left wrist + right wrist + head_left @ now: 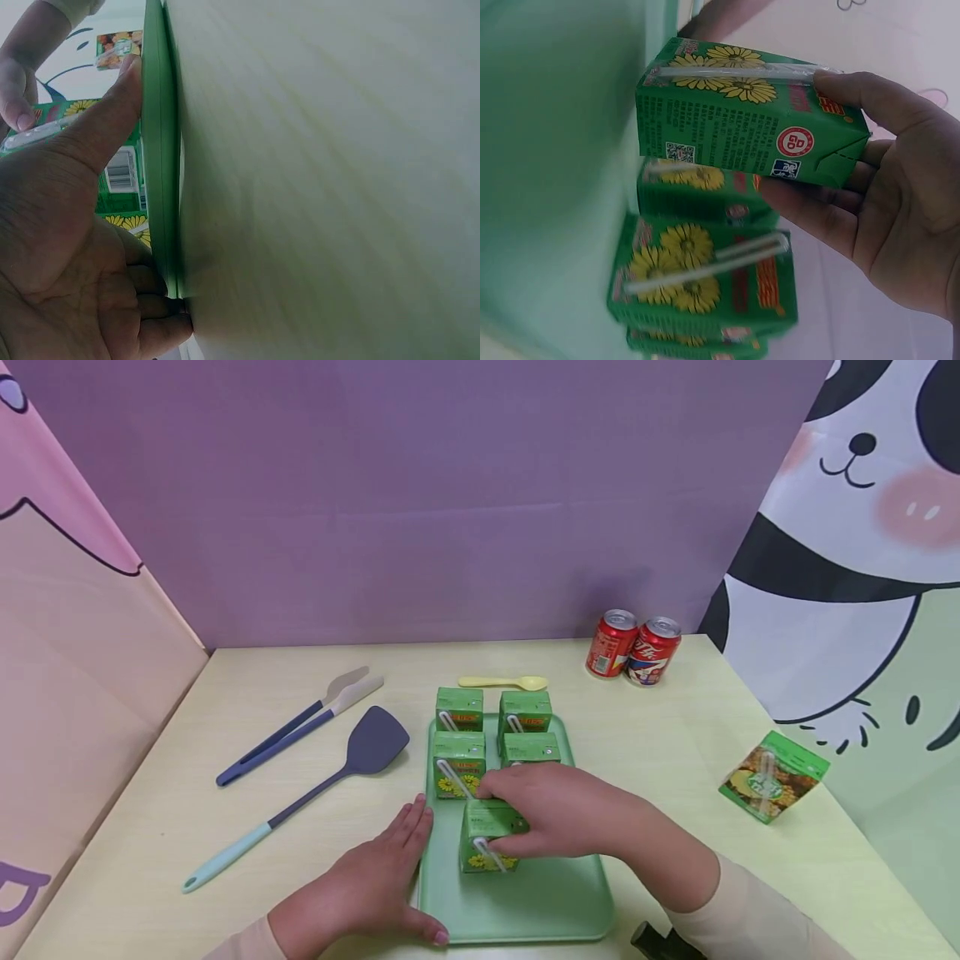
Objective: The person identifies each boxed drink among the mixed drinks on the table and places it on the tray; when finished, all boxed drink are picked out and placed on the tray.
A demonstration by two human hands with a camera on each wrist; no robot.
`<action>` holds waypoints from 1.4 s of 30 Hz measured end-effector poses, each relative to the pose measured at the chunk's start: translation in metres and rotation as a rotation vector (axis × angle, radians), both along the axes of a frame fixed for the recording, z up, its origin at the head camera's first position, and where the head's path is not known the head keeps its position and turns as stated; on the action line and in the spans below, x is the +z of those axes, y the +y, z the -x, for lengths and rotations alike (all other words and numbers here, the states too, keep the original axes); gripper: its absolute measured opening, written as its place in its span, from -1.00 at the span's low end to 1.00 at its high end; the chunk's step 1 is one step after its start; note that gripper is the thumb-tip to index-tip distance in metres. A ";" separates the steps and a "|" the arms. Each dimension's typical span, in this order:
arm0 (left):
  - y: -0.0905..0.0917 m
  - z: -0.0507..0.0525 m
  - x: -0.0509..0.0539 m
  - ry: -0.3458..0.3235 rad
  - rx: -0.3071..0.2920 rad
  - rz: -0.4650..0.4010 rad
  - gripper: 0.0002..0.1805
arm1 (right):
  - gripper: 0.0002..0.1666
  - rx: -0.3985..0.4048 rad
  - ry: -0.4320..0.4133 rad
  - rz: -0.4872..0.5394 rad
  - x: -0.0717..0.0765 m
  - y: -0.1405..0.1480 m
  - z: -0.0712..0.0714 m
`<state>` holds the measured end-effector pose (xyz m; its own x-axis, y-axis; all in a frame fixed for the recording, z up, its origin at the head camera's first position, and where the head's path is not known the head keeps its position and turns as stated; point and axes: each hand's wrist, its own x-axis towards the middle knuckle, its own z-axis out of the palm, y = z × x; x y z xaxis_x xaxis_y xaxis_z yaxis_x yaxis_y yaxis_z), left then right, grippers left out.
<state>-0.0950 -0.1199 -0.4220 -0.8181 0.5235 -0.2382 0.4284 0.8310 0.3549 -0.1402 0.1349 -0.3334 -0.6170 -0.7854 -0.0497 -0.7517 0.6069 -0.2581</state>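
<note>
My right hand [555,810] grips a green drink carton [487,839] with yellow flowers and a straw on its front, thumb on the straw side. The carton is upright over the front half of a green tray [555,910]; I cannot tell whether its base touches. Several matching cartons [459,764] stand in two columns at the tray's far half; in the right wrist view, other cartons [705,274] show beside the held one. Fingers straight, my left hand [367,881] rests against the tray's left edge, with the thumb near its front corner.
A dark spatula [375,743] with a pale handle and blue-handled tongs [300,727] lie left of the tray. Behind it is a yellow spoon [502,682]. Two red cans [633,647] stand at the back right, and a green snack packet [772,777] lies far right.
</note>
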 end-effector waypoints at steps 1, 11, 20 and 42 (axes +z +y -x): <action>0.000 0.000 0.000 0.000 -0.001 0.001 0.52 | -0.56 0.009 0.003 -0.003 -0.002 -0.004 0.000; 0.000 -0.001 0.000 0.014 -0.002 -0.021 0.51 | -0.52 0.040 -0.006 -0.019 -0.012 -0.023 0.001; 0.000 0.003 -0.002 -0.029 0.010 -0.002 0.53 | -0.49 -0.002 -0.038 -0.046 -0.013 -0.029 -0.002; 0.002 0.002 -0.002 -0.049 0.031 -0.001 0.54 | -0.19 -0.238 0.007 0.062 0.028 0.040 0.007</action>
<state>-0.0969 -0.1179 -0.4238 -0.8211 0.4988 -0.2775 0.3850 0.8429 0.3759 -0.1476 0.1746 -0.3050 -0.7849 -0.6196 -0.0006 -0.5917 0.7500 -0.2956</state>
